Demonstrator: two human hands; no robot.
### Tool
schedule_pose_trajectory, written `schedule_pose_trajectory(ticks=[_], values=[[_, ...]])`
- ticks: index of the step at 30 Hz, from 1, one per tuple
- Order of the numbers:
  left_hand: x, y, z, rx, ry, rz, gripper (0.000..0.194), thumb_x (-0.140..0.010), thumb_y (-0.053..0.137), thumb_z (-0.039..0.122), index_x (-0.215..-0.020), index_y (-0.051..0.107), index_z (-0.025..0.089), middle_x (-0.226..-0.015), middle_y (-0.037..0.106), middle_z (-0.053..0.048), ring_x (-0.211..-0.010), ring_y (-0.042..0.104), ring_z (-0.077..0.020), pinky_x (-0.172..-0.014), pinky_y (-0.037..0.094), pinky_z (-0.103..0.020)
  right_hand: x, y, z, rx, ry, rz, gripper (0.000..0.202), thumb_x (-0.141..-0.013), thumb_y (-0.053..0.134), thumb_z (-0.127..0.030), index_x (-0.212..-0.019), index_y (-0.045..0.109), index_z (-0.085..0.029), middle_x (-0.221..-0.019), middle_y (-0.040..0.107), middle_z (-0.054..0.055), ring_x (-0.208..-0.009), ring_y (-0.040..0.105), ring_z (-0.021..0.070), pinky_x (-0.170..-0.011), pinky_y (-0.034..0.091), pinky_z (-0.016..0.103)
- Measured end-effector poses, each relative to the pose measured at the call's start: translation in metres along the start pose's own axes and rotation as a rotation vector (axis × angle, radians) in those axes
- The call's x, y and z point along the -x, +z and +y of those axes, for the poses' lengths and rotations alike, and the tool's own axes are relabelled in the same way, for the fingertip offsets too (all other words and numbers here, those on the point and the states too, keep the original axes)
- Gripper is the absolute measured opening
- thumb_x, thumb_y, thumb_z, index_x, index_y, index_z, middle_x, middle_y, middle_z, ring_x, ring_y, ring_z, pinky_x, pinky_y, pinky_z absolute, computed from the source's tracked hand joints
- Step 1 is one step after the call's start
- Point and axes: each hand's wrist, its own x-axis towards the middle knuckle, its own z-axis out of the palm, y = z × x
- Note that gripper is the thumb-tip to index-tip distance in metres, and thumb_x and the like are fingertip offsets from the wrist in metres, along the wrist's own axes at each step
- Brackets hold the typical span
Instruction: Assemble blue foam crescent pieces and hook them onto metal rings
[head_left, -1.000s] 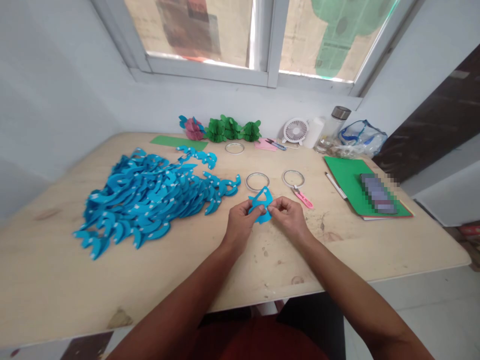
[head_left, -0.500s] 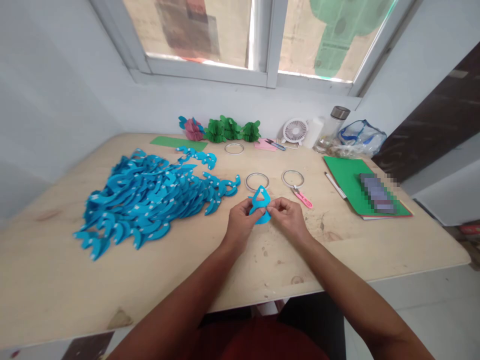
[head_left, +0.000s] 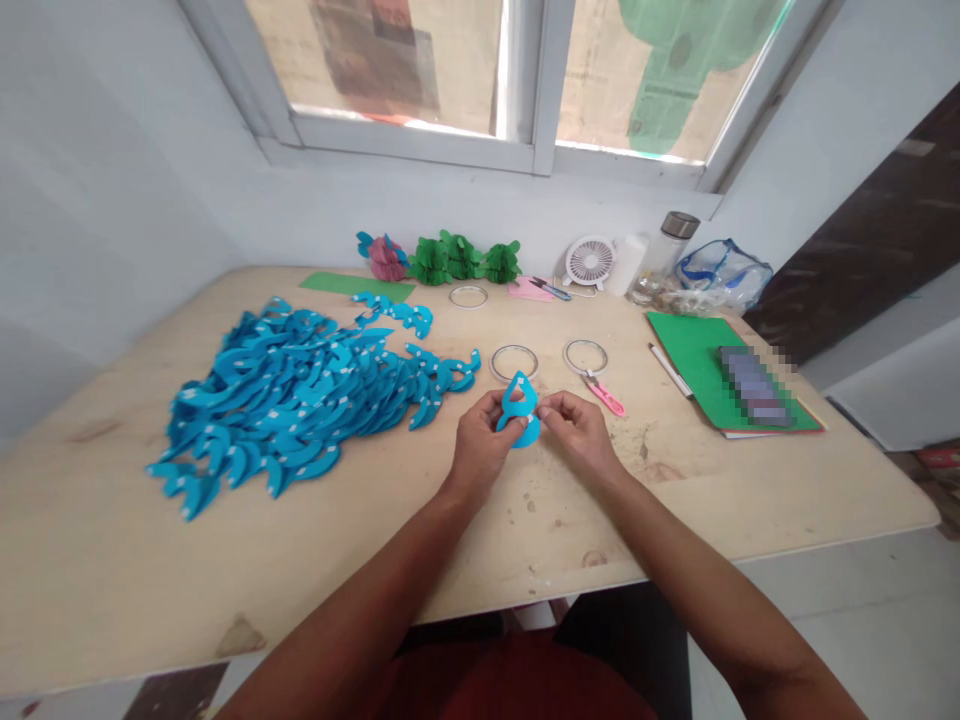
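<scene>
My left hand [head_left: 486, 432] pinches a blue paper cut-out [head_left: 519, 408] between thumb and fingers. The cut-out is curved, with a pointed loop at the top, an opening in it and small white patches. Just off its right edge is my right hand [head_left: 576, 425], thumb and forefinger pressed together; whatever is between them is too small to make out. Beyond the cut-out lies a silvery ring [head_left: 514, 349]. To the left spreads a large heap of similar blue paper pieces [head_left: 300, 390] with white patches.
Another ring [head_left: 586, 342] and a pink cutter [head_left: 607, 397] lie to the right. Farther right are a green folder [head_left: 686, 350] and a phone [head_left: 754, 385]. Along the wall stand green paper decorations [head_left: 463, 258], a small fan [head_left: 590, 262] and a bottle [head_left: 671, 245].
My right hand has drawn slightly right, away from the blue cut-out. The cut-out has turned a little in my left hand, which stays nearly in place.
</scene>
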Motion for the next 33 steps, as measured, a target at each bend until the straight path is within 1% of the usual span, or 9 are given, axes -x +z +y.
schedule_pose_trajectory(ticks=[6, 10, 14, 17, 19, 23, 27, 30, 33], values=[[0.001, 0.0, 0.003, -0.029, 0.027, -0.005, 0.037, -0.059, 0.068, 0.02, -0.095, 0.063, 0.013, -0.09, 0.07, -0.006, -0.088, 0.064, -0.0217, -0.072, 0.051, -0.029, -0.002, -0.001, 0.002, -0.025, 0.03, -0.026, 0.019, -0.075, 0.055, -0.034, -0.071, 0.06, -0.016, -0.064, 0.058, 0.0, -0.058, 0.05, 0.0128, -0.054, 0.038, 0.023], [0.001, 0.0, 0.002, -0.059, 0.045, -0.029, 0.036, -0.06, 0.068, 0.022, -0.095, 0.063, 0.014, -0.087, 0.07, -0.005, -0.084, 0.064, -0.0201, -0.071, 0.05, -0.028, -0.001, 0.001, 0.004, -0.052, 0.048, -0.07, 0.016, -0.072, 0.058, -0.033, -0.069, 0.059, -0.016, -0.057, 0.051, -0.003, -0.053, 0.044, 0.0104, -0.05, 0.034, 0.022], [0.001, 0.001, 0.002, -0.084, 0.037, -0.039, 0.034, -0.06, 0.069, 0.023, -0.092, 0.064, 0.014, -0.081, 0.069, -0.003, -0.077, 0.063, -0.0179, -0.068, 0.05, -0.027, -0.003, 0.002, 0.009, -0.072, 0.057, -0.047, 0.016, -0.07, 0.06, -0.031, -0.066, 0.055, -0.016, -0.055, 0.045, -0.005, -0.05, 0.039, 0.009, -0.048, 0.031, 0.022], [0.001, 0.001, 0.004, -0.032, 0.008, -0.063, 0.034, -0.061, 0.07, 0.026, -0.093, 0.065, 0.014, -0.081, 0.069, -0.004, -0.077, 0.063, -0.0174, -0.069, 0.049, -0.027, -0.005, 0.0, 0.012, -0.064, 0.06, -0.025, 0.016, -0.07, 0.059, -0.031, -0.065, 0.054, -0.017, -0.054, 0.045, -0.005, -0.05, 0.039, 0.0091, -0.049, 0.031, 0.023], [0.001, 0.0, 0.005, 0.037, -0.01, -0.102, 0.033, -0.064, 0.068, 0.031, -0.092, 0.066, 0.014, -0.082, 0.07, -0.005, -0.078, 0.063, -0.0181, -0.071, 0.049, -0.028, -0.007, -0.001, 0.012, -0.066, 0.065, -0.006, 0.017, -0.071, 0.059, -0.032, -0.065, 0.053, -0.017, -0.055, 0.045, -0.004, -0.05, 0.039, 0.0093, -0.049, 0.032, 0.023], [-0.002, -0.002, 0.002, 0.17, -0.075, -0.135, 0.036, -0.07, 0.061, 0.044, -0.087, 0.068, 0.012, -0.081, 0.069, -0.009, -0.075, 0.063, -0.0202, -0.064, 0.049, -0.029, -0.008, -0.004, 0.011, -0.079, 0.088, 0.019, 0.02, -0.071, 0.059, -0.034, -0.063, 0.051, -0.018, -0.055, 0.045, -0.004, -0.05, 0.04, 0.0093, -0.048, 0.031, 0.022], [-0.003, 0.0, -0.003, 0.13, -0.117, -0.107, 0.03, -0.066, 0.066, 0.04, -0.081, 0.068, 0.013, -0.074, 0.068, -0.006, -0.068, 0.061, -0.0165, -0.059, 0.046, -0.026, -0.007, -0.003, 0.011, -0.101, 0.101, 0.007, 0.019, -0.07, 0.06, -0.034, -0.064, 0.051, -0.017, -0.056, 0.047, -0.004, -0.05, 0.04, 0.0091, -0.049, 0.032, 0.022], [-0.002, 0.002, -0.003, 0.06, -0.084, -0.091, 0.024, -0.064, 0.067, 0.035, -0.075, 0.067, 0.014, -0.067, 0.065, -0.003, -0.059, 0.055, -0.012, -0.055, 0.042, -0.023, -0.006, 0.0, 0.012, -0.106, 0.094, -0.011, 0.02, -0.07, 0.06, -0.035, -0.064, 0.052, -0.017, -0.055, 0.048, -0.004, -0.05, 0.04, 0.0089, -0.048, 0.032, 0.022], [-0.001, 0.002, -0.001, 0.018, -0.05, -0.085, 0.017, -0.064, 0.067, 0.03, -0.067, 0.064, 0.014, -0.058, 0.06, 0.001, -0.052, 0.05, -0.0092, -0.052, 0.039, -0.021, -0.004, 0.001, 0.011, -0.111, 0.08, -0.042, 0.022, -0.069, 0.06, -0.035, -0.061, 0.05, -0.017, -0.053, 0.044, -0.005, -0.048, 0.038, 0.0081, -0.047, 0.03, 0.021]])
